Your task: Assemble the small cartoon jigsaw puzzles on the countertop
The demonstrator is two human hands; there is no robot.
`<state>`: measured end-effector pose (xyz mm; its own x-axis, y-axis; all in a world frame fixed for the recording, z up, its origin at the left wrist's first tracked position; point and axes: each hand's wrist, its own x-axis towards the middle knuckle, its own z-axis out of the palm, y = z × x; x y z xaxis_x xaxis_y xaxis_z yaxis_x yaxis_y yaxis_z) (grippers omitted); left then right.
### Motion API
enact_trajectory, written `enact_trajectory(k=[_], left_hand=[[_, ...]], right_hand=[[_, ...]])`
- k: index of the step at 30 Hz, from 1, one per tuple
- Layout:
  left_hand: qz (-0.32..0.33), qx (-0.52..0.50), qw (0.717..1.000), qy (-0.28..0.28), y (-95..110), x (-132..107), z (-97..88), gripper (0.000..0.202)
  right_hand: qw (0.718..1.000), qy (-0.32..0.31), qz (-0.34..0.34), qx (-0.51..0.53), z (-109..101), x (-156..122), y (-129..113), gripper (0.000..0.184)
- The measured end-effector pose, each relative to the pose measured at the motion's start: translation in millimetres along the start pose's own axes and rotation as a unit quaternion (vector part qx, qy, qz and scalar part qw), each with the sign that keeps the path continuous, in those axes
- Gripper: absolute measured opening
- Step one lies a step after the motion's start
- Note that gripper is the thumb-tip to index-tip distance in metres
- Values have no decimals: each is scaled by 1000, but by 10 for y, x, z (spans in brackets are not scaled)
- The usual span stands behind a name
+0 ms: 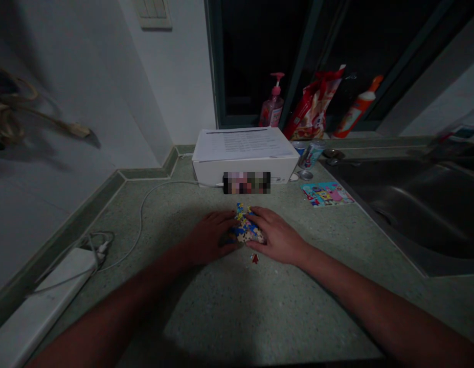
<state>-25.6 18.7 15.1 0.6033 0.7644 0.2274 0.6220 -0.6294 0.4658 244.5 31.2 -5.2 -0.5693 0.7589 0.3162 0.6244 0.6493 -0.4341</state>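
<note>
A small heap of jigsaw puzzle pieces [246, 227], in blue, yellow and beige, lies on the speckled green countertop [229, 306]. My left hand [211, 237] rests flat along the heap's left side, fingers stretched out and touching its edge. On the opposite side, my right hand [278, 235] curves around the pieces with its fingers apart. Both hands are open and cup the heap between them. One loose red puzzle piece [254, 258] sits just in front of the heap, apart from the hands. Some pieces at the heap's sides are hidden under the fingers.
Behind the heap, a phone with a blurred screen [247, 183] leans on a white box [244, 148]. A colourful picture card [326, 194] lies beside the steel sink [421, 204]. Cans [312, 155] stand near the box. A cable [140, 214] runs left to a power strip [64, 276].
</note>
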Motion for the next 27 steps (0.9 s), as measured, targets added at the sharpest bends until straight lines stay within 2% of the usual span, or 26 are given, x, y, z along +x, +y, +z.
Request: enact_trajectory(k=[3, 8, 15, 20, 24, 27], left_hand=[[-12, 27, 1000, 2, 76, 65, 7, 34], [-20, 15, 999, 27, 102, 142, 52, 25], [-24, -14, 999, 41, 79, 119, 70, 31], [28, -24, 999, 24, 36, 65, 69, 43], [62, 12, 998, 9, 71, 38, 84, 47], [112, 24, 993, -6, 195, 5, 142, 40]], right_hand=[[1000, 2, -4, -2, 10, 15, -15, 51], [1000, 7, -21, -8, 39, 61, -23, 29], [999, 20, -26, 18, 13, 90, -44, 26], [999, 34, -8, 9, -173, 58, -48, 29], [999, -16, 33, -1, -422, -26, 13, 27], [997, -61, 50, -17, -571, -100, 124, 34]])
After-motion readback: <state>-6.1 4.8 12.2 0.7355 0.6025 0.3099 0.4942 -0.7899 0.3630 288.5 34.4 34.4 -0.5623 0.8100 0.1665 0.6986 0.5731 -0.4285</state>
